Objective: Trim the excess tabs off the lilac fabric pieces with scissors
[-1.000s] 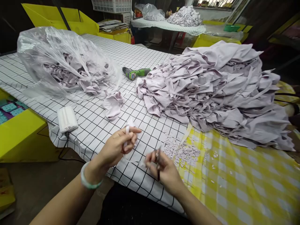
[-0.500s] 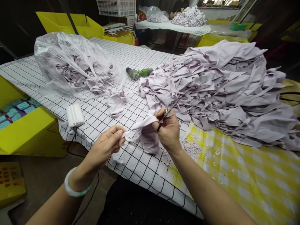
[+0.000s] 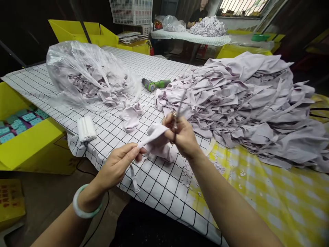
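Observation:
My left hand (image 3: 118, 164) is closed, pinching one end of a pale lilac fabric piece (image 3: 157, 140) between thumb and fingers. A thin strip of cloth (image 3: 134, 179) dangles below that hand. In my right hand (image 3: 184, 137), small scissors (image 3: 175, 120) lie across the palm with their blades pointing up and away. The same hand's fingertips also grip the far end of the fabric piece, so the cloth spans both hands above the table. Another lilac piece (image 3: 130, 116) lies just beyond.
A large heap of lilac pieces (image 3: 231, 96) covers the right side of the gridded table (image 3: 151, 187). Cloth scraps (image 3: 189, 171) lie by the yellow checked sheet (image 3: 259, 195). A filled plastic bag (image 3: 87, 75), a green-handled tool (image 3: 155, 84) and a white power bank (image 3: 86, 128) stand left. A person (image 3: 199, 15) sits behind.
The view has tilted up slightly. My left hand has shifted along the cloth, and a strip now hangs beneath it. The scissors in my right hand have swung more upright.

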`<action>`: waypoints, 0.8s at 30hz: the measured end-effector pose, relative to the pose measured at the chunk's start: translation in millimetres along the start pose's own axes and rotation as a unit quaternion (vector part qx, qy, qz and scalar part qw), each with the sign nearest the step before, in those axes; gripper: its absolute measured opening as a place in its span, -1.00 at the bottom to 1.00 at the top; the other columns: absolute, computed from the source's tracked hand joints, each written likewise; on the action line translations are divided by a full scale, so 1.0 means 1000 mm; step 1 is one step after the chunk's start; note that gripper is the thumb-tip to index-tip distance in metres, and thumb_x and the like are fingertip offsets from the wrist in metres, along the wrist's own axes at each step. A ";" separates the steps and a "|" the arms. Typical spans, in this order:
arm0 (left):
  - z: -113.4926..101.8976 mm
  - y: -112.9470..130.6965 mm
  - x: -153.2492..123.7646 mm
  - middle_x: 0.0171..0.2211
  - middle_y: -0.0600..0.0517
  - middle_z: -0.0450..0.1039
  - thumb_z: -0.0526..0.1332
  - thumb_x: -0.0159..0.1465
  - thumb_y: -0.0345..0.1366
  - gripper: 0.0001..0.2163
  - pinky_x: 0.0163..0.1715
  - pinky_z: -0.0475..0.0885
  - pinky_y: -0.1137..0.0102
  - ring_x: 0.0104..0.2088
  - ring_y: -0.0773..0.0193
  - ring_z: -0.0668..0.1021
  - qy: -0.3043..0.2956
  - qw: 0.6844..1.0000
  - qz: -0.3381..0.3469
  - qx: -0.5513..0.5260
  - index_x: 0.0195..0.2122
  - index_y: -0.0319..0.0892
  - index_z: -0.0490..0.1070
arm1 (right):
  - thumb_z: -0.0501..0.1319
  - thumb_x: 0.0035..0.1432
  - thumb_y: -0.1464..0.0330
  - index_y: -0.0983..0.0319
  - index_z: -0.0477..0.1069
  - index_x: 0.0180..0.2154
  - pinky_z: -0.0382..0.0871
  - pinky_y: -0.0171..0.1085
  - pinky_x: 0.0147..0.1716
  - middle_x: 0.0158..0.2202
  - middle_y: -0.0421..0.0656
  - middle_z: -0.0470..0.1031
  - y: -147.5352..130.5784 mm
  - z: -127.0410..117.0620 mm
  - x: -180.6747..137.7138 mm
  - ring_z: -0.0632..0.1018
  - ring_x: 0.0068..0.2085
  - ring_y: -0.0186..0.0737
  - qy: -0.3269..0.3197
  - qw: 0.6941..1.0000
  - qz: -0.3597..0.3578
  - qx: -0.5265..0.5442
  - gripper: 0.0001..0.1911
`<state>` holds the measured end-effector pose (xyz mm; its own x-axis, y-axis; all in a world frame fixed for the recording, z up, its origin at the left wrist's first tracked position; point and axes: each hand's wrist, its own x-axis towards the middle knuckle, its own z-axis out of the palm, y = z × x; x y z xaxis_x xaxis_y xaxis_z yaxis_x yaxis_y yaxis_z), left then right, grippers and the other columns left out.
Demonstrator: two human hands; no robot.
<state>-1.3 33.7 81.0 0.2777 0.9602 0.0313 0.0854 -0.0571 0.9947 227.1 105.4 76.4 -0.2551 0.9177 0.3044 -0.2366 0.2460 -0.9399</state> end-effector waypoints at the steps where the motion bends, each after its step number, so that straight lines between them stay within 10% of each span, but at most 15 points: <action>1: -0.005 0.003 0.002 -0.44 0.01 0.41 0.18 0.39 -0.18 -0.75 -0.47 0.31 0.46 -0.45 0.36 0.38 0.014 1.000 0.001 0.011 -0.22 -0.22 0.57 | 0.41 -0.02 0.40 0.17 0.33 -0.31 0.36 -0.27 -0.31 -0.37 -0.27 0.39 -0.006 -0.009 -0.006 0.45 -0.33 -0.31 -0.082 0.996 0.025 0.011 -0.72; 4: -0.013 0.016 0.009 -0.48 0.02 0.43 0.22 0.34 -0.21 -0.79 -0.54 0.28 0.48 -0.51 0.37 0.36 -0.003 0.999 -0.020 0.042 -0.25 -0.22 0.58 | 0.46 0.03 0.23 0.21 0.39 -0.34 0.38 -0.20 -0.27 -0.40 -0.21 0.46 -0.016 -0.028 -0.017 0.50 -0.35 -0.24 -0.246 0.964 0.098 0.017 -0.70; 8: -0.011 0.043 0.018 -0.52 0.02 0.45 0.20 0.30 -0.28 -0.80 -0.60 0.23 0.47 -0.56 0.37 0.35 -0.042 0.985 0.032 0.162 -0.24 -0.21 0.62 | 0.47 0.03 0.23 0.19 0.29 -0.37 0.35 -0.28 -0.29 -0.32 -0.22 0.47 0.008 -0.005 -0.010 0.48 -0.27 -0.28 -0.145 0.982 0.119 0.015 -0.63; 12: -0.020 0.059 0.016 -0.54 0.07 0.40 0.22 0.29 -0.30 -0.84 -0.64 0.16 0.48 -0.61 0.40 0.28 0.002 0.977 0.071 0.202 -0.21 -0.18 0.58 | 0.52 -0.13 0.21 0.19 0.30 -0.36 0.28 -0.35 -0.45 -0.42 -0.31 0.32 0.036 0.031 0.006 0.35 -0.43 -0.37 -0.240 0.952 0.184 0.052 -0.55; 16: -0.034 0.041 0.007 -0.51 0.07 0.36 0.23 0.32 -0.16 -0.74 -0.58 0.20 0.49 -0.53 0.36 0.34 0.073 0.991 -0.034 0.107 -0.07 -0.19 0.51 | 0.42 -0.04 0.34 0.17 0.28 -0.33 0.37 -0.31 -0.32 -0.34 -0.27 0.34 0.025 0.035 0.021 0.39 -0.33 -0.33 -0.074 0.997 0.027 0.023 -0.68; 24: -0.004 -0.012 0.006 -0.58 0.15 0.14 0.30 0.24 -0.18 -0.78 -0.59 0.00 0.51 -0.58 0.48 0.10 -0.063 0.937 -0.207 -0.274 -0.25 -0.26 0.52 | 0.26 0.07 0.53 0.11 0.30 -0.28 0.43 -0.19 -0.10 -0.30 -0.26 0.32 0.012 0.031 0.007 0.44 -0.23 -0.28 0.120 0.967 -0.203 -0.092 -0.76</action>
<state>-4.8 41.3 69.6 0.4424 0.8272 -0.3465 -0.2839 0.4957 0.8208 193.1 105.1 72.6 0.0543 0.7740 0.6308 -0.0951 0.6329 -0.7684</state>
